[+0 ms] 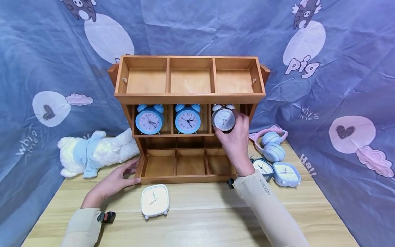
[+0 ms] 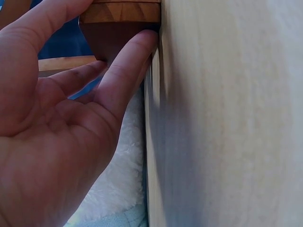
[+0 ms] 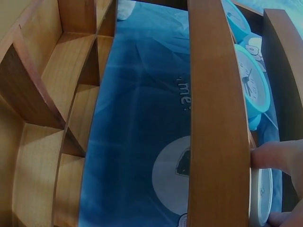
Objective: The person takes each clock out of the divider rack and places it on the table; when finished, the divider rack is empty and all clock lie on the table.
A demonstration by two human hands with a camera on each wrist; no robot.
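My right hand (image 1: pixel 236 137) pinches a silver twin-bell alarm clock (image 1: pixel 224 119) with white bells between thumb and fingers. That clock is in the right compartment of the middle tier of a wooden shelf (image 1: pixel 189 99); in the right wrist view the clock (image 3: pixel 260 196) shows partly, edge-on. Two blue twin-bell alarm clocks, one on the left (image 1: pixel 149 120) and one in the middle (image 1: pixel 187 119), stand in the other compartments. Down at the shelf's lower left corner, my left hand (image 1: pixel 118 178) rests with fairly straight fingers; its fingertips touch the wood (image 2: pixel 120 19).
A white square clock (image 1: pixel 155 200) lies on the table (image 1: pixel 197 216) in front of the shelf. Left lies a white plush toy (image 1: pixel 102 152) in blue clothing. Cat-ear headphones (image 1: pixel 271 144), a dark green clock (image 1: pixel 262 168) and a light blue clock (image 1: pixel 287 174) are at right.
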